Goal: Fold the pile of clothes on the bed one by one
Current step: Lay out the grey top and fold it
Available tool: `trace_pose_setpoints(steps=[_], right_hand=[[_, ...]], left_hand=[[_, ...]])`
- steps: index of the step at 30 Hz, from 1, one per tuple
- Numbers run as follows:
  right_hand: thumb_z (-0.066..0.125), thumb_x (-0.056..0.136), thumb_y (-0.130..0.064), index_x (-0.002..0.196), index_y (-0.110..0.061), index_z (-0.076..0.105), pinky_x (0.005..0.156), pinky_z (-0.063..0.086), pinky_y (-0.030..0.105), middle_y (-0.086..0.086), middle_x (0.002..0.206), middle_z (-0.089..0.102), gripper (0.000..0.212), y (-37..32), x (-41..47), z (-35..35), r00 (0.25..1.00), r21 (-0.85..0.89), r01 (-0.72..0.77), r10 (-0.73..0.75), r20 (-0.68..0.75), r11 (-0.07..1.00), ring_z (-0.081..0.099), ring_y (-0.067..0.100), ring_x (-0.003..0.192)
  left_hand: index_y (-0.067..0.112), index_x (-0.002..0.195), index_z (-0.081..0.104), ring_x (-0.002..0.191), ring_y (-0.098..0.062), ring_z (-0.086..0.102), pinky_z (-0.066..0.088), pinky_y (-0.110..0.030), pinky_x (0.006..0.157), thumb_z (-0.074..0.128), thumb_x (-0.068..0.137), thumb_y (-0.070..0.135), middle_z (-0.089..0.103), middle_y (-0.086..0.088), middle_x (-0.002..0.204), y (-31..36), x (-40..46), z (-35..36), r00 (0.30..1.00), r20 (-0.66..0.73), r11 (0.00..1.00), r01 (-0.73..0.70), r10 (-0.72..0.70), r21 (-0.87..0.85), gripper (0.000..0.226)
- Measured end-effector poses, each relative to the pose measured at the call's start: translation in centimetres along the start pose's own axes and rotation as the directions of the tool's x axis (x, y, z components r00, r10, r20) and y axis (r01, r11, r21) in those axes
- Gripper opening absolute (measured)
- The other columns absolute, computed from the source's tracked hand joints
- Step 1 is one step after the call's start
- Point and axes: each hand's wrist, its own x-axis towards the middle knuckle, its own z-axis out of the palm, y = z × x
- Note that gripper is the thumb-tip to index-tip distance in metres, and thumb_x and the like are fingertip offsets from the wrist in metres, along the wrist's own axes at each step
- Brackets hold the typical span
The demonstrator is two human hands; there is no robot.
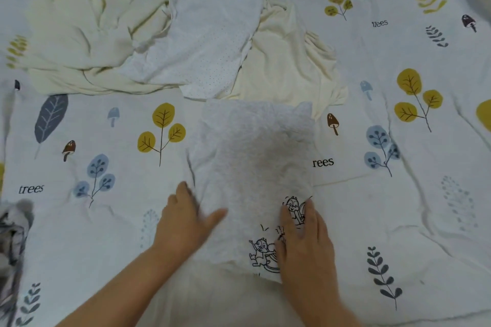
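A white garment [252, 167] with black cartoon chipmunk drawings lies folded into a narrow rectangle on the bed in front of me. My left hand [186, 223] rests flat on its left edge, fingers straight and slightly blurred. My right hand [303, 239] presses flat on its lower right part, beside the drawings. Behind it sits the unfolded pile: a cream garment [87, 42] at the left, a white dotted piece [210, 34] in the middle and another cream piece [287, 66] at the right.
The bed cover [398, 194] is white with printed leaves, mushrooms and the word "trees". A grey striped cloth [13, 241] lies at the left edge. Some dark and coloured items show at the far top edge.
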Motion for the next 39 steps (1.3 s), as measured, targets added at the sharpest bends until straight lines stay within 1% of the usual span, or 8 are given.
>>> trace_pose_setpoints(steps=[4, 8, 13, 20, 26, 31, 35, 39], right_hand=[[0.048, 0.095, -0.027, 0.149, -0.031, 0.014, 0.108, 0.032, 0.032, 0.012, 0.156, -0.004, 0.064, 0.0, -0.3, -0.1, 0.995, 0.125, -0.004, -0.009, 0.104, 0.992, 0.018, 0.025, 0.139], [0.053, 0.090, -0.018, 0.140, -0.035, 0.030, 0.080, 0.045, 0.028, -0.001, 0.129, 0.035, 0.057, 0.9, -1.3, -1.0, 0.970, 0.434, -0.236, 0.186, 0.154, 0.870, 0.056, 0.007, 0.091], [0.051, 0.086, -0.007, 0.122, -0.037, 0.038, 0.052, 0.039, 0.017, -0.005, 0.060, 0.056, 0.049, 1.9, -2.6, -2.0, 0.924, 0.472, -0.332, 0.182, 0.336, 0.817, 0.051, 0.006, 0.051], [0.057, 0.085, -0.025, 0.143, -0.033, 0.008, 0.081, 0.044, 0.021, -0.006, 0.098, 0.056, 0.077, 3.2, -4.0, -3.1, 0.824, 0.283, -0.389, 0.194, 0.532, 0.877, 0.057, 0.012, 0.085], [0.057, 0.090, -0.031, 0.139, -0.024, 0.034, 0.088, 0.042, 0.028, -0.001, 0.117, 0.061, 0.054, 2.5, -0.3, -2.9, 0.931, 0.493, -0.346, 0.227, 0.284, 0.798, 0.057, 0.017, 0.105], [0.054, 0.092, -0.028, 0.144, -0.015, 0.027, 0.097, 0.040, 0.033, 0.009, 0.137, 0.048, 0.061, 0.9, 3.6, -2.1, 0.926, 0.606, -0.374, 0.250, 0.282, 0.702, 0.050, 0.023, 0.116], [0.052, 0.094, -0.018, 0.146, -0.017, 0.024, 0.065, 0.039, 0.013, 0.001, 0.116, 0.049, 0.059, 0.1, 3.6, -2.5, 0.940, 0.662, -0.331, 0.176, 0.291, 0.672, 0.046, 0.003, 0.072], [0.054, 0.091, -0.008, 0.120, -0.029, 0.044, 0.056, 0.042, 0.003, -0.017, 0.094, 0.058, 0.037, -0.2, 2.0, -4.5, 0.972, 0.744, -0.234, 0.130, 0.197, 0.626, 0.057, -0.010, 0.070]], left_hand=[[0.012, 0.146, 0.014, 0.122, -0.028, 0.049, 0.040, -0.033, 0.093, 0.074, 0.076, 0.035, 0.043, -0.008, 0.142, -1.0, -0.6, 0.3, 0.994, 0.067, 0.990, -0.074, 0.083, -0.121, 0.095], [0.018, 0.148, 0.010, 0.132, -0.023, 0.039, 0.033, -0.029, 0.101, 0.071, 0.080, 0.025, 0.032, -0.002, 0.150, -1.9, -1.4, -0.6, 0.995, 0.068, 0.960, -0.055, 0.077, -0.274, 0.092], [0.029, 0.147, 0.014, 0.138, -0.011, 0.027, 0.025, -0.031, 0.113, 0.067, 0.083, 0.015, 0.025, 0.008, 0.151, -3.0, -4.2, -1.6, 0.983, 0.140, 0.907, -0.047, 0.116, -0.419, 0.085], [0.016, 0.148, 0.009, 0.134, -0.018, 0.036, 0.028, -0.025, 0.106, 0.072, 0.077, 0.036, 0.031, -0.004, 0.150, -4.9, -7.4, -0.8, 0.964, 0.257, 0.980, 0.117, -0.073, -0.160, 0.097], [0.013, 0.123, 0.050, 0.102, -0.017, 0.061, 0.048, -0.037, 0.094, 0.076, 0.074, 0.035, 0.063, -0.003, 0.117, -1.8, -2.9, -1.8, 0.994, 0.100, 0.859, 0.091, -0.047, -0.504, 0.060], [0.018, 0.130, 0.043, 0.115, -0.021, 0.056, 0.046, -0.043, 0.099, 0.078, 0.071, 0.035, 0.057, 0.002, 0.126, 0.4, -0.2, -1.7, 0.989, 0.147, 0.800, 0.070, 0.023, -0.596, 0.071], [0.020, 0.133, 0.042, 0.115, -0.011, 0.055, 0.047, -0.016, 0.084, 0.071, 0.078, 0.012, 0.057, 0.009, 0.125, 0.6, -0.3, -1.4, 0.975, 0.163, 0.815, -0.032, 0.154, -0.578, 0.062], [0.025, 0.131, 0.047, 0.113, -0.005, 0.057, 0.049, -0.022, 0.093, 0.065, 0.082, 0.004, 0.060, 0.011, 0.124, 0.7, -2.5, -2.8, 0.970, 0.144, 0.712, -0.042, 0.198, -0.701, 0.057]])
